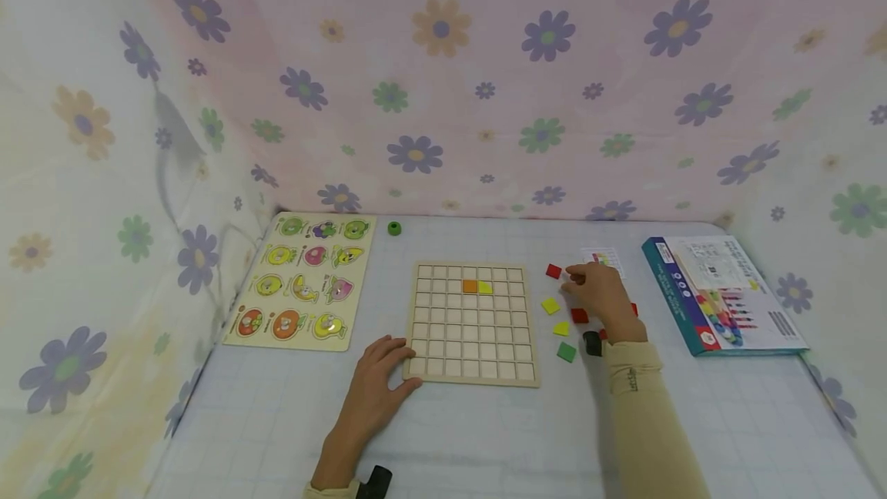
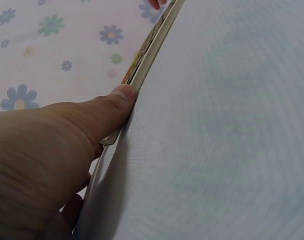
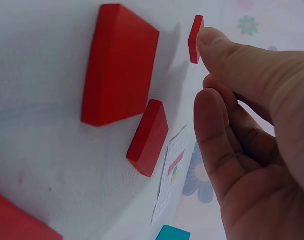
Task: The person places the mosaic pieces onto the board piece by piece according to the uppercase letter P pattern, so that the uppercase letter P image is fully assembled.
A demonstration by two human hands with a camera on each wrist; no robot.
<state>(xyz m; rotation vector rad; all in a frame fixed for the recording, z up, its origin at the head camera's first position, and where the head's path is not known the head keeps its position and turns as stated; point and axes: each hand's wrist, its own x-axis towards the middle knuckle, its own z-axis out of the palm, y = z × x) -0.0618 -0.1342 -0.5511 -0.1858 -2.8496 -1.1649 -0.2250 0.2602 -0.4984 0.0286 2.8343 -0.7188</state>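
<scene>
A wooden grid board point(image 1: 466, 382) lies on the table, with an orange tile point(image 1: 470, 286) and a yellow tile point(image 1: 485, 288) in neighbouring cells. My left hand point(image 1: 377, 377) holds its near left corner, thumb point(image 2: 124, 94) against the near edge, fingers at the left side. Over the loose tiles right of the board is my right hand point(image 1: 601, 295), bent fingers and thumb apart, nothing visible between them. Just left of its fingertips lies a red tile point(image 1: 553, 271), which the thumb partly overlaps in the right wrist view. Another red tile point(image 3: 122, 67) shows large there.
Yellow tiles point(image 1: 550, 306), a green tile point(image 1: 566, 352) and more red tiles point(image 1: 579, 316) lie right of the board. A small pattern card point(image 1: 601, 256) is behind the right hand. A box point(image 1: 728, 295) stands far right, a fruit puzzle point(image 1: 299, 279) left, a green ring point(image 1: 394, 229) behind.
</scene>
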